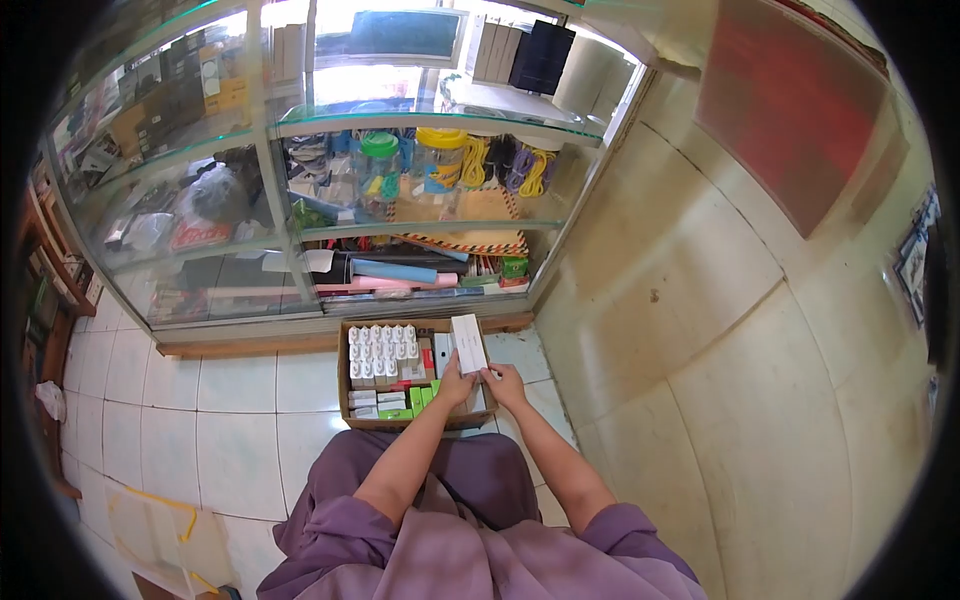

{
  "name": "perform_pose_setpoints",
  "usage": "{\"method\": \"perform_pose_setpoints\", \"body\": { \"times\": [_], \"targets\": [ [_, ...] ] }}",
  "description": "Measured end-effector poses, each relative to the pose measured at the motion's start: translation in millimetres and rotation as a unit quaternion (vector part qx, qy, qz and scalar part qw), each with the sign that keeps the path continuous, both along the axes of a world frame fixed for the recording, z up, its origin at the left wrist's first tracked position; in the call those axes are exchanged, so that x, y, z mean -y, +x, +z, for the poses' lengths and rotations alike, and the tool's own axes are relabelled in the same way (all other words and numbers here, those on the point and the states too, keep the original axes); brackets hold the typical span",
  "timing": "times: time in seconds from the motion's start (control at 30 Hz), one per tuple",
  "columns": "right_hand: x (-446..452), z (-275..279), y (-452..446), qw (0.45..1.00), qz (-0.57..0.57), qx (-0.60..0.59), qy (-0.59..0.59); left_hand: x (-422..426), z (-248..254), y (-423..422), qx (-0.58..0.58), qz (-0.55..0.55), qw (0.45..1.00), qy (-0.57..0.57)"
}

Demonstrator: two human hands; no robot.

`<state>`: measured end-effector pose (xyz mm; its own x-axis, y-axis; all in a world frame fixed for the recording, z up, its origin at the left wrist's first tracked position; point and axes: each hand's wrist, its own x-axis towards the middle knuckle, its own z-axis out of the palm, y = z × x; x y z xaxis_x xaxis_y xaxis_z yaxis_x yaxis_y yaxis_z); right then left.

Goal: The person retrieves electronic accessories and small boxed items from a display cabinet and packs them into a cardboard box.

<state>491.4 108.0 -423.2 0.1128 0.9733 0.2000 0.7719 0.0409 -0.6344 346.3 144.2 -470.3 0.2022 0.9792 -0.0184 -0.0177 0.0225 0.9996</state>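
Note:
Both my hands grip a long, narrow white box (468, 343), tilted over the right side of an open cardboard carton (345, 413) on the floor. My left hand (455, 382) closes on the box's lower left edge. At its lower right edge, my right hand (503, 384) has its fingers closed on it. Inside the carton, rows of small white boxes (383, 350) fill the upper left part. Several green boxes (415, 400) lie near the front, beside more small white packs (377, 402). Some contents under my hands are hidden.
A glass display cabinet (425, 228) stands just behind the carton, holding lidded jars (440, 160), coiled cables (536, 172) and rolls (395, 270). A wall (680, 330) rises on the right, with a red panel (800, 110). Light tiles (237, 383) cover the floor.

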Motion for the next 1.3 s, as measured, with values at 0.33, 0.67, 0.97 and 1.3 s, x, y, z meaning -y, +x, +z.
{"method": "perform_pose_setpoints", "body": {
  "times": [0.33, 0.67, 0.97, 1.3],
  "targets": [
    [22, 30, -32, 0.996, 0.051, -0.074, -0.002, 2, -5, -10, -0.024, 0.108, 0.993, -0.049],
    [32, 23, -51, 0.997, 0.074, -0.035, 0.000, -9, -10, -36, -0.099, 0.090, 0.987, -0.087],
    [22, 38, -45, 0.989, 0.070, 0.106, 0.079, -22, -30, -15, -0.005, 0.071, 0.989, -0.130],
    [14, 16, -43, 0.989, 0.130, 0.011, 0.064, -6, -1, -15, -0.257, 0.133, 0.957, 0.006]
  ]
}}
